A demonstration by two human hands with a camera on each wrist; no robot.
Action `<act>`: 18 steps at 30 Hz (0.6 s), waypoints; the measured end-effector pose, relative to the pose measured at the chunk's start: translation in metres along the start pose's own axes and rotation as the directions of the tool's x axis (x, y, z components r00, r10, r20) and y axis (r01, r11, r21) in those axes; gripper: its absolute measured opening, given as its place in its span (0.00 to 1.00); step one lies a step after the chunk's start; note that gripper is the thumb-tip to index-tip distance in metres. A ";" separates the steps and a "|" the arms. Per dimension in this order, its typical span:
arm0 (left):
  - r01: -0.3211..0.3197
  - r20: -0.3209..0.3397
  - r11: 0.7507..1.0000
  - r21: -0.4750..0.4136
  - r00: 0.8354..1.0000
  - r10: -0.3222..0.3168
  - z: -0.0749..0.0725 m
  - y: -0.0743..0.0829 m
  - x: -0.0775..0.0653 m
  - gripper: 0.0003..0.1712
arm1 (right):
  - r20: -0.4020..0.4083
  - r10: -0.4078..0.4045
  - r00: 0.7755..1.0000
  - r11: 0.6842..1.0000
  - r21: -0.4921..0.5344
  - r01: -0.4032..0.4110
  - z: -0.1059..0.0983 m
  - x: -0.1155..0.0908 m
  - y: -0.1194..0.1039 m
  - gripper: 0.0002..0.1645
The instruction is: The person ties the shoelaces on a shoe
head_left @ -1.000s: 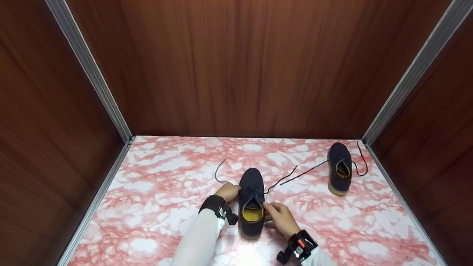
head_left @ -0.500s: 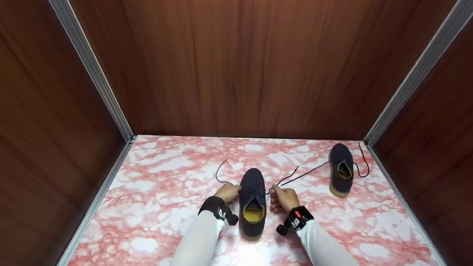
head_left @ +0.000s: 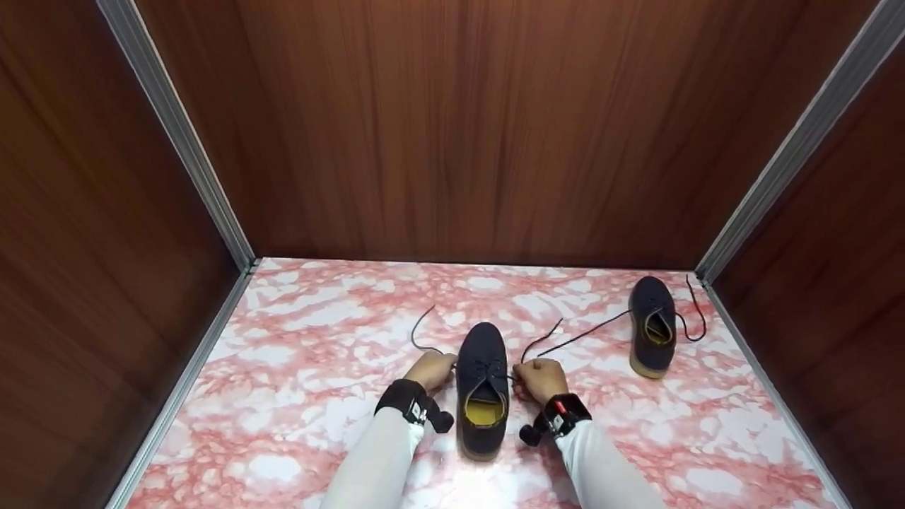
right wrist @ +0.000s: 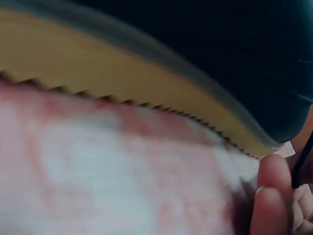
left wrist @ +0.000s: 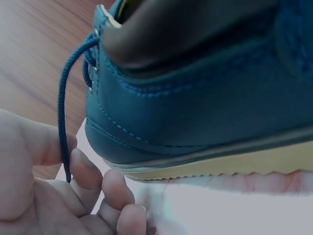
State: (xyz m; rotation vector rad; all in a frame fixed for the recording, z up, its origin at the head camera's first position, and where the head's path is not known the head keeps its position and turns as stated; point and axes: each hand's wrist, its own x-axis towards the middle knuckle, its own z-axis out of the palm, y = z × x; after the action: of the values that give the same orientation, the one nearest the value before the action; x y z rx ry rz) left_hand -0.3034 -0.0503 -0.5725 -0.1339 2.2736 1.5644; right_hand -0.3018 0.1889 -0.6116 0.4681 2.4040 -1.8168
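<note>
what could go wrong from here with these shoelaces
The near shoe's right lace has its loose end close to a lace of the far shoe, so the two might snag or get mixed up.

The left hand and right hand pinch laces, and neither appears to grip the near shoe, so an uneven pull could drag it sideways.
</note>
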 end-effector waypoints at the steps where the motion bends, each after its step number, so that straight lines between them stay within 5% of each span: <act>1: 0.002 -0.009 1.000 -0.021 1.000 -0.003 0.000 -0.001 -0.001 0.20 | 0.002 -0.015 1.000 1.000 -0.003 0.015 0.000 -0.002 0.001 0.12; 8: 0.007 -0.059 0.973 -0.229 0.998 -0.021 0.002 -0.008 -0.006 0.11 | -0.008 -0.079 0.997 0.997 -0.019 0.079 -0.004 -0.006 0.009 0.17; 18: -0.070 -0.128 0.958 -0.280 0.991 0.035 0.007 -0.013 -0.012 0.12 | -0.025 -0.091 0.995 0.994 0.051 0.093 -0.005 -0.008 0.013 0.22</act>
State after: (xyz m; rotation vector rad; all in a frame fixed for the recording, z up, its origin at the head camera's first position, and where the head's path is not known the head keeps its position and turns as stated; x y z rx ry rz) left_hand -0.2870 -0.0506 -0.5822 -0.2528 2.1429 1.9547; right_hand -0.2897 0.1950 -0.6202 0.3908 2.4368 -1.9259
